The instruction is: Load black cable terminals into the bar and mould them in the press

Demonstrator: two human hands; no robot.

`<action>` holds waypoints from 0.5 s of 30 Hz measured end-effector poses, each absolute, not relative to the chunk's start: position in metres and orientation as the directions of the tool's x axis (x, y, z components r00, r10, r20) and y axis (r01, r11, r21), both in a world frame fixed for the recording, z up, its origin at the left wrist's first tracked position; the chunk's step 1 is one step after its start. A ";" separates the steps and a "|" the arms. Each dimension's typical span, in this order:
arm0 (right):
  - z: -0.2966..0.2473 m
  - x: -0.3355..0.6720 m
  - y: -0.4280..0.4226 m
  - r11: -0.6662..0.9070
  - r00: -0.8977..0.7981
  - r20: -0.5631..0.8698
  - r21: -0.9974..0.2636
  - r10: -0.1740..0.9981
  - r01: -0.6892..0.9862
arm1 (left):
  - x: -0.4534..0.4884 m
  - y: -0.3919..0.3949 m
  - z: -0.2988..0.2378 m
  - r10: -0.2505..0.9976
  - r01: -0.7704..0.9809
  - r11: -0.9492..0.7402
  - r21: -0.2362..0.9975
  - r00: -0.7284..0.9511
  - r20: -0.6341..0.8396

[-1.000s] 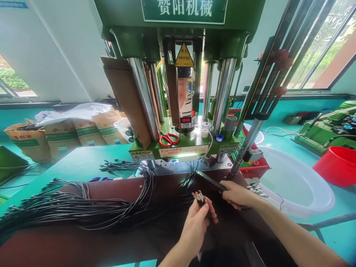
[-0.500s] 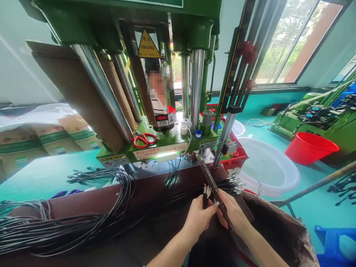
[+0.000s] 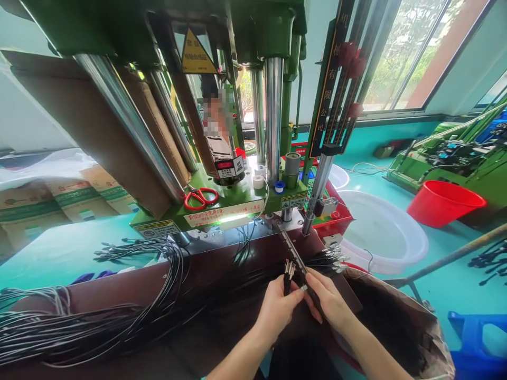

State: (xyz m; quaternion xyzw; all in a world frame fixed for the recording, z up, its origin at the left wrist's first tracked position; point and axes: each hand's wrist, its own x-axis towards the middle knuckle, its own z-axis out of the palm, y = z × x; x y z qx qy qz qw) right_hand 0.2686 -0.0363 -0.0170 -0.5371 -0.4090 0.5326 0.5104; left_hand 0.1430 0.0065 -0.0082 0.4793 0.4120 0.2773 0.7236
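My left hand (image 3: 276, 310) is closed round a small bundle of black cables whose metal connector tips (image 3: 289, 268) stick up above the fingers. My right hand (image 3: 327, 298) grips the near end of a long dark metal fixture bar (image 3: 291, 248) that slants up toward the base of the green press machine (image 3: 222, 203). Thumb and fingers of both hands meet around one connector at the bar. A big sheaf of black cables (image 3: 99, 322) lies across the brown bench to the left.
Red scissors (image 3: 200, 198) lie on the press's green plate. A white basin (image 3: 382, 232) and a red bucket (image 3: 446, 203) stand to the right. More connector ends (image 3: 335, 258) lie beside the bar. Cardboard sacks (image 3: 47, 203) sit at the left. A person stands behind the machine.
The view has swung right and closer. My hands, apart a second ago, have come together at the bar, and the left hand has brought the connector bundle up against it.
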 end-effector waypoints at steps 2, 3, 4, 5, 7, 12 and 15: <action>-0.017 0.268 -0.036 -0.146 0.104 -0.156 -0.985 0.982 -0.096 | 0.143 0.007 -0.009 0.800 -0.016 0.385 0.923 0.505 -0.325; -0.018 0.268 -0.036 -0.146 0.108 -0.156 -0.985 0.982 -0.095 | 0.143 0.007 -0.009 0.802 -0.020 0.386 0.922 0.502 -0.324; -0.019 0.268 -0.037 -0.147 0.112 -0.157 -0.985 0.981 -0.092 | 0.143 0.007 -0.010 0.804 -0.023 0.385 0.923 0.499 -0.323; -0.020 0.268 -0.037 -0.146 0.115 -0.156 -0.985 0.981 -0.088 | 0.143 0.007 -0.011 0.805 -0.024 0.383 0.923 0.499 -0.321; -0.022 0.268 -0.038 -0.141 0.120 -0.148 -0.988 0.982 -0.067 | 0.143 0.008 -0.013 0.807 -0.016 0.368 0.930 0.502 -0.311; -0.026 0.265 -0.039 -0.112 0.127 -0.100 -0.989 0.987 0.093 | 0.142 0.007 -0.017 0.816 0.005 0.303 0.953 0.515 -0.262; -0.023 0.262 -0.040 -0.093 0.122 -0.087 -0.994 0.989 0.050 | 0.141 0.008 -0.014 0.817 -0.003 0.281 0.960 0.526 -0.237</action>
